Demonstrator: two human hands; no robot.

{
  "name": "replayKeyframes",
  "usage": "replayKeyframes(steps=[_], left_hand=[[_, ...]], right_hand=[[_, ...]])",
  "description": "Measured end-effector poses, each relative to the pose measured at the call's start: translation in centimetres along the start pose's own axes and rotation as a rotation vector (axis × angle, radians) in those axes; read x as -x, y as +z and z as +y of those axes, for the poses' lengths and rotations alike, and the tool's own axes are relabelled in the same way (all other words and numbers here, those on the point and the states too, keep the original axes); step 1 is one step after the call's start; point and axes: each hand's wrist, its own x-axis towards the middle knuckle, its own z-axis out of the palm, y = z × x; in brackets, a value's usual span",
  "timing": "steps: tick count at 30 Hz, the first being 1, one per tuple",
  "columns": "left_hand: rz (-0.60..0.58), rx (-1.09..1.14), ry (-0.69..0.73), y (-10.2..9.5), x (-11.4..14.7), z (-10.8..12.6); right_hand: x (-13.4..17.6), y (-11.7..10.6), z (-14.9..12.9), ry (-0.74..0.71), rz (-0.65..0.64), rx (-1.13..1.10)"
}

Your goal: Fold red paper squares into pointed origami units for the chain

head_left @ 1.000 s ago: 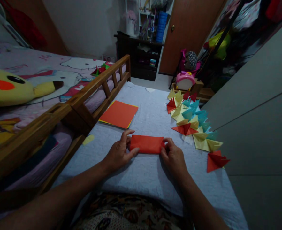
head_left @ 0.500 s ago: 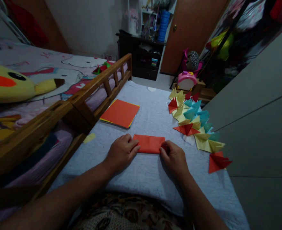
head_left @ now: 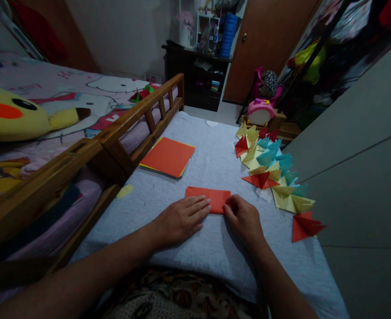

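A red sheet of origami paper, folded into a narrow rectangle, lies flat on the blue-grey cloth surface in front of me. Across its left part rests my left hand, fingers stretched out and flat, covering the lower left of the paper. My right hand pinches the paper's right end between thumb and curled fingers. Beyond my left hand lies a stack of square coloured paper, red on top with yellow edges showing below.
Several folded paper cranes in yellow, red and teal line the right side, with a red crane nearest me. A wooden bed rail runs along the left. Behind it lies a yellow plush toy. A pale cabinet stands at right.
My left hand has let go of the paper's left end and slid right, flattening over its lower edge. My right hand keeps its hold on the right end.
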Motion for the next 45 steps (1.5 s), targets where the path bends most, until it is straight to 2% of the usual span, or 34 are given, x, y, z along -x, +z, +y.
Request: replayKeyframes(steps=[7,20,31,40,45], left_hand=[[-0.109,0.039,-0.083,0.06,0.06,-0.07],[-0.083,0.014,-0.072,-0.02,0.04,-0.13],[-0.098,-0.031,-0.124,0.02,-0.09,0.08],[-0.125,-0.032,-0.147,-0.33,-0.11,0.22],[-0.163,-0.028,-0.165,-0.36,-0.09,0.17]], right_hand=[[-0.2,-0.13,0.04,0.033,-0.006,-0.015],[-0.18,-0.08,0.07,0.045,0.009,-0.061],[-0.05,-0.2,-0.05,0.074,-0.009,-0.109],[0.55,-0.56,0.27,-0.062,-0.013,-0.161],[0.65,-0.52,0.47,-0.059,-0.038,-0.157]])
